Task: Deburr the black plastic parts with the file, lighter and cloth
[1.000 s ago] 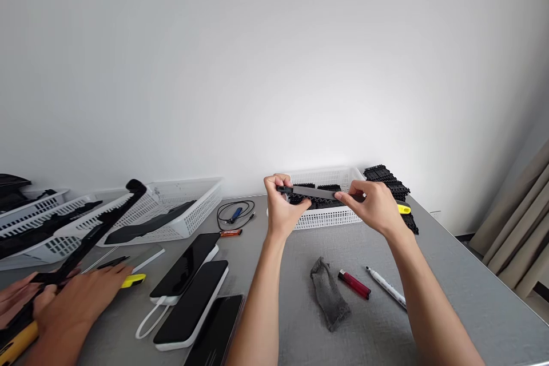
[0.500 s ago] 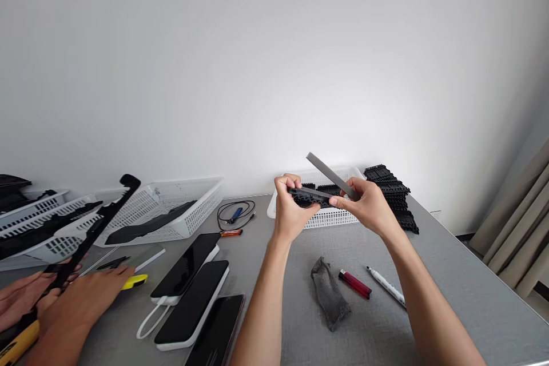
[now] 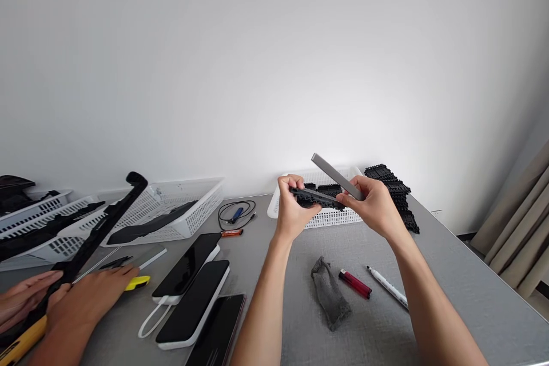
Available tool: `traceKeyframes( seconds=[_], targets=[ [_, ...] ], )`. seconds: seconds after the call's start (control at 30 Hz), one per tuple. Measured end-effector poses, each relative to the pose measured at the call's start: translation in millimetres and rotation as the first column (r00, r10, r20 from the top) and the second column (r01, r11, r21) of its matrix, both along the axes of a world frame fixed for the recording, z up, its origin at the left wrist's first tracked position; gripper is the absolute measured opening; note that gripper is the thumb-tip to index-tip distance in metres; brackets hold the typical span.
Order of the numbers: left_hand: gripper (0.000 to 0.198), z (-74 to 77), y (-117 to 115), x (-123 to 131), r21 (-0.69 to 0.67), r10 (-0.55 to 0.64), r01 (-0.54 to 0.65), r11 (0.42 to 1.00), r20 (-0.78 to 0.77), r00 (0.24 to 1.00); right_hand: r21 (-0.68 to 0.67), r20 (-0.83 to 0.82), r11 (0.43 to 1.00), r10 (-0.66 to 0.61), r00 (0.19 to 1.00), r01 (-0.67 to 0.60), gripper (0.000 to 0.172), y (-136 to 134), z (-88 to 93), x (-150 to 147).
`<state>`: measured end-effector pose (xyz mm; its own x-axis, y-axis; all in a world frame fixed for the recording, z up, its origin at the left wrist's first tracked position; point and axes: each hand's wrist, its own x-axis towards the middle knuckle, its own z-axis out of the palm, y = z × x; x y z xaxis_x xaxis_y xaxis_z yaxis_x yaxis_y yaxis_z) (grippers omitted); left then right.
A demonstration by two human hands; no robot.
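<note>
My left hand [image 3: 291,209] is closed on the left end of a black ribbed plastic part [image 3: 318,198], held above the table in front of a white basket [image 3: 330,216]. My right hand [image 3: 374,206] pinches a flat grey strip [image 3: 337,176] that tilts up and to the left from the part's right end. The strip's lower end meets the black part between my fingers.
A stack of black ribbed parts [image 3: 392,189] lies right of the basket. A grey cloth [image 3: 329,293], red lighter [image 3: 354,284] and white marker [image 3: 386,286] lie near. Phones [image 3: 193,303] lie left. Another person's hands [image 3: 81,297] hold a long black part [image 3: 92,243] beside white trays [image 3: 171,211].
The grey strip lay flat along the black part a second ago; my right hand has since swung its left end up. The other person's long black part has shifted slightly.
</note>
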<state>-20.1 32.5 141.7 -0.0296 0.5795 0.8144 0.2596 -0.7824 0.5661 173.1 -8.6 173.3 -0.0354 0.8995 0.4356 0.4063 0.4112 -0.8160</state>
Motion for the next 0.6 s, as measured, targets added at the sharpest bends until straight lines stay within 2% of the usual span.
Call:
traceKeyframes(
  seconds=[0.2, 0.33, 0.43, 0.5, 0.6],
  targets=[
    [0.056, 1.8, -9.5, 13.3, 0.025, -0.004, 0.009, 1.000, -0.171, 0.985, 0.029, -0.035, 1.000, 0.008, 0.999, -0.007, 0.043, -2.3, -0.7, -10.2],
    [0.057, 2.9, -11.6, 13.3, 0.025, 0.005, -0.001, 1.000, -0.163, 0.987, 0.029, -0.026, 0.999, -0.013, 1.000, 0.014, 0.047, 1.4, -1.6, -7.8],
    [0.058, 4.5, -9.1, 6.8, 0.057, 0.016, -0.012, 0.998, -0.068, 0.998, -0.056, -0.041, 0.998, -0.036, 0.999, 0.033, 0.046, 6.5, -1.2, 1.3],
    [0.058, 5.2, -7.0, 3.5, 0.102, 0.024, -0.024, 0.994, 0.005, 1.000, -0.168, -0.071, 0.986, -0.020, 0.997, 0.008, 0.051, 10.7, -1.9, 6.5],
    [0.056, 4.9, -5.1, 1.9, 0.164, 0.017, -0.021, 0.986, 0.030, 0.999, -0.308, -0.227, 0.936, 0.104, 0.968, -0.172, 0.070, 17.7, -5.2, 8.6]
  ],
)
